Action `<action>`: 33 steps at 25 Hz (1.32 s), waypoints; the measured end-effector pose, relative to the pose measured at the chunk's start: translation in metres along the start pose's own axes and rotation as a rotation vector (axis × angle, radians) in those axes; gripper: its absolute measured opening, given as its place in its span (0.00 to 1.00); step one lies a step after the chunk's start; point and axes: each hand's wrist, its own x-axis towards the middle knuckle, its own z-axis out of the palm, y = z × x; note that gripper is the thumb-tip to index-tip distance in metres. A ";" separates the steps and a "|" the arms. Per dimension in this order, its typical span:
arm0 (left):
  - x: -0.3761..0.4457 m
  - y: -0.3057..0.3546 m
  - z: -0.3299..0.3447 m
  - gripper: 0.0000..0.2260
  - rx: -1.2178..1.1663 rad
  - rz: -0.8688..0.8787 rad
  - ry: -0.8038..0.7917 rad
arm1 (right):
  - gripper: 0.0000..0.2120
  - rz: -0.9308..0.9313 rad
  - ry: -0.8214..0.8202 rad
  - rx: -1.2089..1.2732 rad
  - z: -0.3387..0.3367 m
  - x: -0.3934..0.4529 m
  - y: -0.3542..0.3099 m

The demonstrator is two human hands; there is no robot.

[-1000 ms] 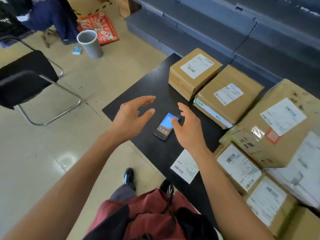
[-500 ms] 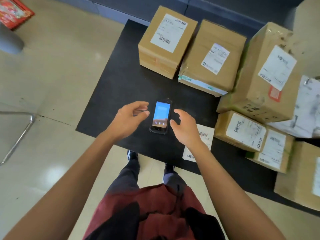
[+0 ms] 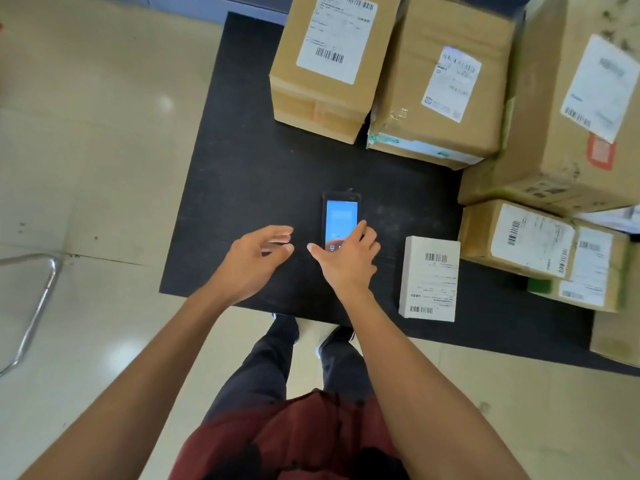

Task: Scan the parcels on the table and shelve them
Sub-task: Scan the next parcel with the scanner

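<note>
The right hand point(image 3: 348, 261) has its fingers point(image 3: 360, 227) spread over the lit handheld scanner point(image 3: 340, 220) lying flat on the black desk point(image 3: 242, 174). The left hand point(image 3: 254, 259) hovers just left, fingers apart, holding nothing. Cardboard parcels point(image 3: 325, 64) crowd the desk's far and right sides; a small white parcel point(image 3: 429, 278) lies near right.

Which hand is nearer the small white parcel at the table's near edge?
Right. The right hand is over the scanner's lower end, just left of the small white parcel with bare table between. The left hand is further left, beyond the scanner.
</note>
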 end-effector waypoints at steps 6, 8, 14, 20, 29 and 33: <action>0.008 -0.002 -0.006 0.15 0.025 0.027 -0.027 | 0.55 -0.008 0.010 0.032 0.003 0.005 0.000; 0.010 0.003 -0.004 0.14 0.031 0.058 -0.027 | 0.54 -0.003 -0.009 0.099 -0.001 0.005 0.006; 0.013 0.023 0.004 0.13 -0.021 0.152 -0.027 | 0.52 0.023 0.006 0.302 -0.022 -0.017 0.030; 0.007 0.040 0.037 0.12 -0.018 0.221 -0.080 | 0.45 0.063 0.010 0.412 -0.067 -0.055 0.077; -0.027 0.057 0.110 0.11 0.044 0.251 -0.177 | 0.37 0.183 -0.047 0.458 -0.120 -0.125 0.187; -0.039 0.064 0.139 0.12 0.108 0.279 -0.210 | 0.38 0.172 -0.049 0.402 -0.122 -0.136 0.215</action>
